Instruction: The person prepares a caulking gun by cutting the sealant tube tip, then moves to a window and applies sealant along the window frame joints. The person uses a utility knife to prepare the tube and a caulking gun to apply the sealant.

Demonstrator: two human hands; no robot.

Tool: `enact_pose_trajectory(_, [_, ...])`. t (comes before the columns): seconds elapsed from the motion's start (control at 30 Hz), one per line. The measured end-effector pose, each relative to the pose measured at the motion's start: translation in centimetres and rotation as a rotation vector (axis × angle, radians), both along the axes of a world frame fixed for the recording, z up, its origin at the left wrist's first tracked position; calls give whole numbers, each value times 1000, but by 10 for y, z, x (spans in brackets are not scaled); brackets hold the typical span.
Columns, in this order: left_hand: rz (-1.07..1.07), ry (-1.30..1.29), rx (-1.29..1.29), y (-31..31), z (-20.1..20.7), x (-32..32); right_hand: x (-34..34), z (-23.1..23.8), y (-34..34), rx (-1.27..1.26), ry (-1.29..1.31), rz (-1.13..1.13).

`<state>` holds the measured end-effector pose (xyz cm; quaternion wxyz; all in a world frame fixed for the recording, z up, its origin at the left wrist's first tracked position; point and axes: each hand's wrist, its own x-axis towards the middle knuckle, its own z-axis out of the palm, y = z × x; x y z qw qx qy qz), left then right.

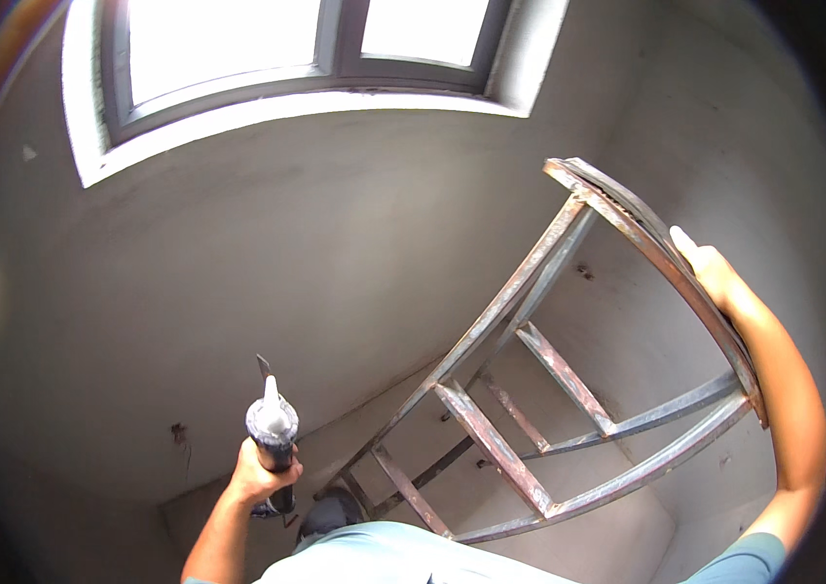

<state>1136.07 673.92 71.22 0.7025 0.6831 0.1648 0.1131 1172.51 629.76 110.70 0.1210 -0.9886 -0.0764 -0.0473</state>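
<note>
**Hand tool (274, 420) at lower left, metal ladder (495, 448) at right**

Nearest: pale blue shirt (384, 557), bottom edge. Left hand (262, 474), lower left, wrapped round the tool's dark grip; pale conical nose and dark tip point up the frame, presumably to keep the tip clear of body and ladder. Right hand (711, 274), right of frame, laid along the outer edge of the ladder's top, probably to steady it (cannot tell whether its fingers curl under). Ladder slants from upper right toward bottom centre, its rungs rust-marked. Farther: bare grey wall (335, 224) across the middle. Farthest: grey-framed window (228, 44), upper left, bright.
</note>
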Motion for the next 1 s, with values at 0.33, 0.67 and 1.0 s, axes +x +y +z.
enact_pose_trajectory(0.33, [17,141,129,12,31,-12,12,-8,-21,185,87,185])
enact_pose_trajectory(0.67, [-180,187,331,37,-18,76,-33,-19,7,474,169,0])
enact_pose_trajectory(1.0, [-507,284,317,24,151,191,-50,-16,10,53,10,3])
